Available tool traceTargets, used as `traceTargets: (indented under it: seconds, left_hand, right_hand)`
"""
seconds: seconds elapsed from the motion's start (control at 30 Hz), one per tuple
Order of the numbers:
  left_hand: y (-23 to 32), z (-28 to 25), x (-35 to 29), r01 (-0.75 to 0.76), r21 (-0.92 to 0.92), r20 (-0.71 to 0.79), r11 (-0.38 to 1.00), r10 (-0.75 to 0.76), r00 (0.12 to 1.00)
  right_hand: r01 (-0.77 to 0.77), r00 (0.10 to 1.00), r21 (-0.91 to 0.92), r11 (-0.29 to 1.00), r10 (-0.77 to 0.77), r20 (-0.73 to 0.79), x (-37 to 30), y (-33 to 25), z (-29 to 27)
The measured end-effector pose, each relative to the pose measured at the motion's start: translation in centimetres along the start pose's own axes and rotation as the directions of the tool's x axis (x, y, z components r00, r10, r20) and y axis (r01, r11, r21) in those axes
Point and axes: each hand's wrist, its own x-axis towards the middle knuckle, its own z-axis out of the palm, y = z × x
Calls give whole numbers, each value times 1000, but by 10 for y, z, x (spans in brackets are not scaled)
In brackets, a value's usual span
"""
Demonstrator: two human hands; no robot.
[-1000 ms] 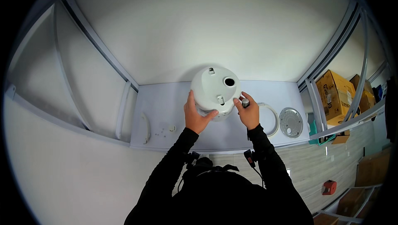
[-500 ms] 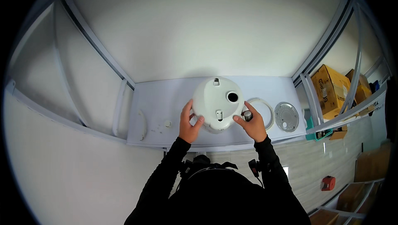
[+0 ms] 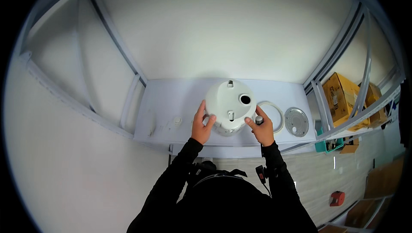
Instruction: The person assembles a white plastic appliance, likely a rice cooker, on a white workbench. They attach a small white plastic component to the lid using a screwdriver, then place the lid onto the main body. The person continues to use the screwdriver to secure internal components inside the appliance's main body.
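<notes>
A white, rounded appliance housing point(image 3: 225, 104) stands near the middle of the white table. Its top has a dark round hole and two small slotted recesses. My left hand point(image 3: 201, 124) is against its left side, fingers along the wall and thumb near the front. On the opposite side my right hand point(image 3: 263, 126) grips it, thumb resting on the front right edge. A small silver-capped dark cylinder point(image 3: 259, 120) shows beside the right fingers; whether I hold it, I cannot tell. A white ring point(image 3: 281, 123) lies just right of the housing, partly covered by my hand.
A round grey metal plate point(image 3: 297, 122) lies at the table's right end. Small crumbs and a pale round piece point(image 3: 177, 121) are at left. Frame posts flank the table. Beyond it on the right are a yellow carton point(image 3: 341, 100) and a teal basket point(image 3: 321, 147).
The whole view has shifted slightly, so the table and housing appear a little farther right. Both hands stay at the housing's sides, and the housing looks barely moved on the table.
</notes>
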Motion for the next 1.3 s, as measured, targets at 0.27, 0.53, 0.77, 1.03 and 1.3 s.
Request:
traceTargets:
  seconds: [0.27, 0.53, 0.77, 1.03, 1.3]
  left_hand:
    - [11, -4, -25, -59, 251, -123, 966, 92, 988]
    - [-23, -57, -68, 57, 472, -127, 880, 4, 992]
    - [-50, -101, -87, 97, 628, -9, 772, -117, 993]
    - [-64, -128, -68, -141, 645, 293, 751, -72, 953]
    - [-97, -99, -42, -340, 669, 418, 661, 44, 907]
  right_hand:
    - [2, 993, -12, 1000, -3, -120, -26, 13, 3]
    - [-55, 995, 105, 993, 63, -77, -68, -12, 4]
    - [-113, 993, 99, 989, 116, -27, -93, -24, 38]
    - [-111, 993, 132, 985, 105, 50, -102, -43, 92]
    - [-139, 989, 73, 988, 142, -35, -124, -63, 103]
